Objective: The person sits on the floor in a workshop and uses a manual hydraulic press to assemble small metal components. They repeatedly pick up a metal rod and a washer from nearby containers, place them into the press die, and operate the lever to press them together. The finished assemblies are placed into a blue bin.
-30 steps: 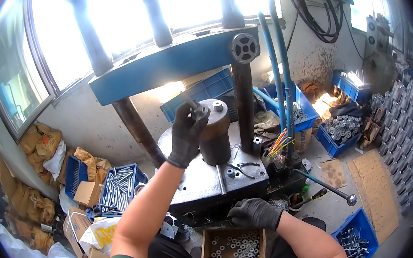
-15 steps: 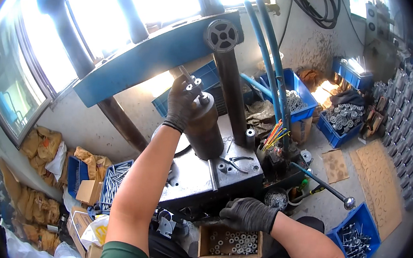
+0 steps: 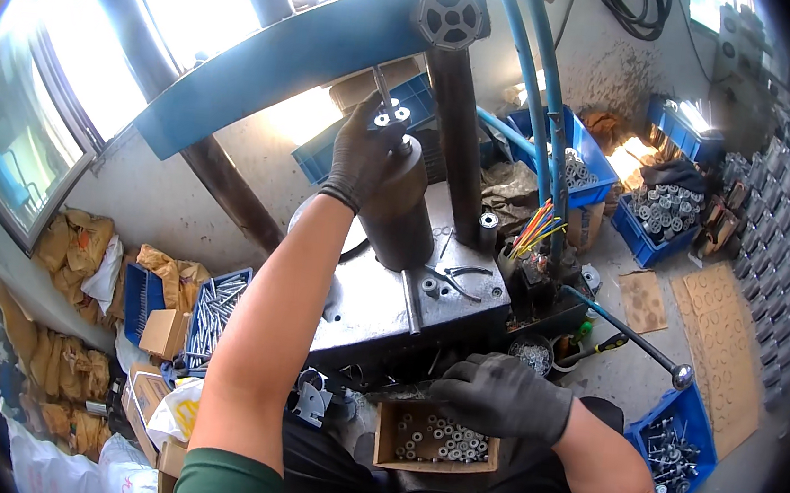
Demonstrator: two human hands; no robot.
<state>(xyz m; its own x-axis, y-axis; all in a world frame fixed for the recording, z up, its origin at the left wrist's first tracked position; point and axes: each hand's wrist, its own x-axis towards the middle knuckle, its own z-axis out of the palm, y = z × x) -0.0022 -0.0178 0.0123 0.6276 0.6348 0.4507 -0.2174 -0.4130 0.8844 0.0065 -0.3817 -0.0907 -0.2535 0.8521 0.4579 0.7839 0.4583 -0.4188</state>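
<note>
The dark-gloved left hand [image 3: 366, 153] is gripping a slim grey metal rod with round silvery discs [image 3: 384, 89] near the top of a dark metal cylinder [image 3: 403, 228]. The dark-gloved right hand [image 3: 504, 397] is hovering half-curled over a brown rectangular box [image 3: 436, 466]; whether it is holding anything, I cannot tell. The rod's long axis is running nearly upright, leaning slightly left, its free end pointing toward the blue steel crossbeam [image 3: 289, 60].

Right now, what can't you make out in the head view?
- How the left hand grips the rod: head view, the hand's own back hides the contact.
- Whether the right hand holds anything: head view, its back hides the palm.
- The box's far right corner: head view, covered by the right hand.
- The press's top: head view, cut off by the upper edge.
</note>
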